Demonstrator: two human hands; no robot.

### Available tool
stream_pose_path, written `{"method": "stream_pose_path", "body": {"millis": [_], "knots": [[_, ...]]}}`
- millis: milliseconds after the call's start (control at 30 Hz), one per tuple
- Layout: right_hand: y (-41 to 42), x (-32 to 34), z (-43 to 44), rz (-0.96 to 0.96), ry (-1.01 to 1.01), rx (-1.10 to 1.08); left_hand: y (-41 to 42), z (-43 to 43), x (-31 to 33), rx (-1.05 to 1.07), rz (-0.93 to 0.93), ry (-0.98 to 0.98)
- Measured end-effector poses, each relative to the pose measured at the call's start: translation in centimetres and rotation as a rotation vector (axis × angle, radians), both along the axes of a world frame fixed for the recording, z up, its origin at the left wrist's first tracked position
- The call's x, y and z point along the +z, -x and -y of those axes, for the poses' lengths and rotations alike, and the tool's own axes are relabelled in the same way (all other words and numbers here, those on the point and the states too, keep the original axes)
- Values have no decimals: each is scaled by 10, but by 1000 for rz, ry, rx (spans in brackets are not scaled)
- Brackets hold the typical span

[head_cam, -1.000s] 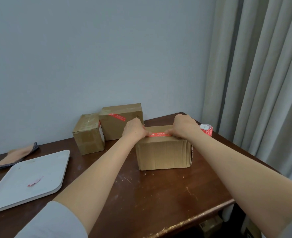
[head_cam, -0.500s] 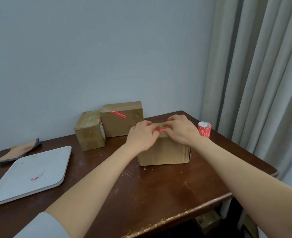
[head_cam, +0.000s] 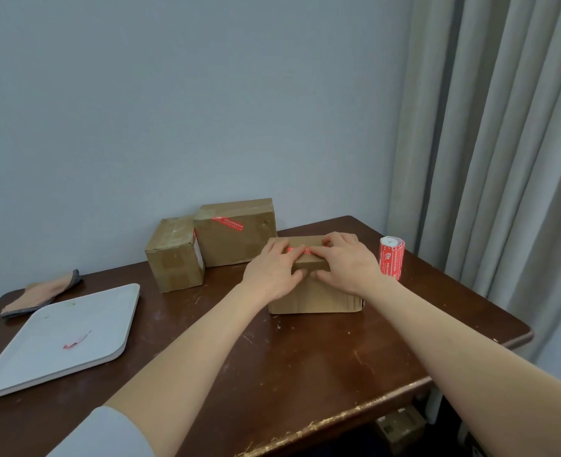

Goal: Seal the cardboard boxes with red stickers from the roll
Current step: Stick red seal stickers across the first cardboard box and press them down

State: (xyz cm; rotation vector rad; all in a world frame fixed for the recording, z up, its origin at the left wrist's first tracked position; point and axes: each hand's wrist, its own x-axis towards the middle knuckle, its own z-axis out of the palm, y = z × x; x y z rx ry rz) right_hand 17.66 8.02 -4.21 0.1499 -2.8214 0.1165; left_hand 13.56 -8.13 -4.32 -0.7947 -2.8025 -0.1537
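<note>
Cardboard box, nearest of three, sits on the dark wooden surface a little right of centre, its plain long side facing me. Red sticker: one strip lying along the box's top near the front edge, mostly covered by my fingers. Left hand: fingers laid fairly straight over the top, pressing down on the strip, thumb against the near face. Right hand: the same, fingers flat on the strip's right part, thumb low on the near face; the fingertips of the two hands meet over the sticker. Sticker roll: red and white, upright on the surface just beside the box on its right, not touching my wrist as far as I can tell. Second box: larger, behind the first and against the wall, a red seal running slantwise across its upper edge. Third box: smaller, touching the second on its left. White tray: far left, holding one small red scrap. Folded cloth: behind the tray. Grey curtain: hangs at right.
</note>
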Motion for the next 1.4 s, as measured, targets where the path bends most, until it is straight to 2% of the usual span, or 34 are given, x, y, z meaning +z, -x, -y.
{"method": "stream_pose_path", "body": {"millis": [167, 400, 1233, 1400], "knots": [[1, 1, -7, -2, 132, -113, 0, 0, -1, 37, -37, -43], [2, 8, 1, 22, -5, -68, -1, -12, 2, 35, -83, 26], [4, 9, 0, 76, 104, -137, 2, -2, 5, 27, 19, -69], [-1, 14, 5, -5, 25, -94, -7, -4, 1, 3, -121, -20]]}}
